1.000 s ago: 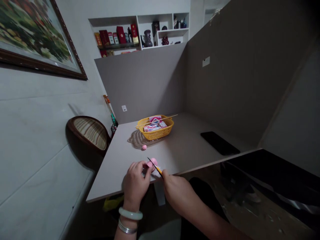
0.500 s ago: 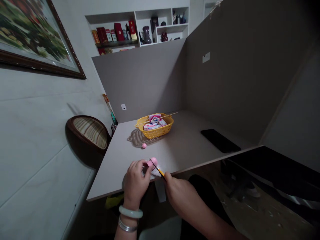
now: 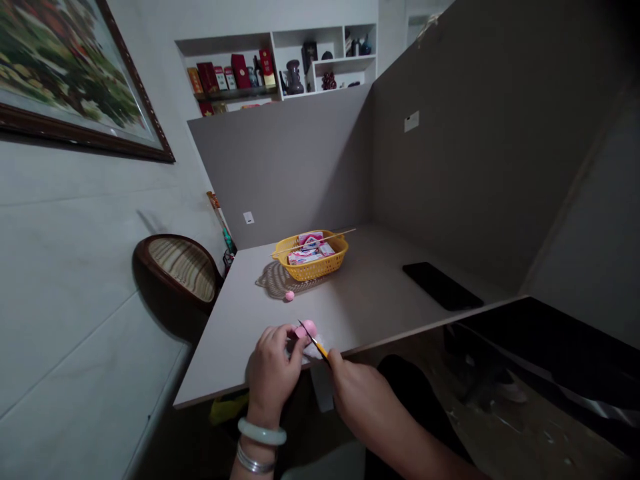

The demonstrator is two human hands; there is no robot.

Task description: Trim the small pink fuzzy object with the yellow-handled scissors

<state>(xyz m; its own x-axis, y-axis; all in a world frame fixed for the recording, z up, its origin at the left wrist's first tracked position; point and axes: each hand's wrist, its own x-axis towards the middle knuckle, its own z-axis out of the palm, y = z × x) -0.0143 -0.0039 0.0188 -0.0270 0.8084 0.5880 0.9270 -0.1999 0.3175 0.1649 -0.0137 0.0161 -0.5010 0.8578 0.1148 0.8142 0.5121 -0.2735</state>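
Painting (image 3: 75, 73): dark-framed, on the pale wall, upper left of the frame.
Chair back (image 3: 181, 267): rounded and brown with a striped pad, left of the frame, beside the tabletop (image 3: 215, 360).
Left hand (image 3: 273, 367): lower centre, over the near edge of the tabletop, thumb and fingers pinched on a flat pink piece (image 3: 299, 332); a pale green bangle (image 3: 263, 432) and silver bangles (image 3: 256, 463) circle the wrist.
Wall shelf (image 3: 290, 47): top centre, with red boxes on its left part and a dark vase (image 3: 294, 79) near the middle.
Small pink ball (image 3: 289, 296): alone on the tabletop, centre of the frame, just below the basket's shadow.
Pink lump (image 3: 311, 327): rounded, just below centre, right up against the flat piece; whether the two are joined cannot be told.
White sheet (image 3: 311, 353): crumpled, beneath the pink lump, near the tabletop's edge.
Yellow basket (image 3: 315, 270): centre, farther back on the tabletop, printed packets inside, a thin stick (image 3: 325, 239) across its rim.
Thin tool (image 3: 321, 349): dark-tipped with a yellow part, slanting up and left, its tip over the pink pieces; contact is too small to tell.
Right hand (image 3: 353, 387): lower centre-right, clamped round the tool's lower end, apart from the left.
Black slab (image 3: 443, 287): flat on the tabletop's right side.
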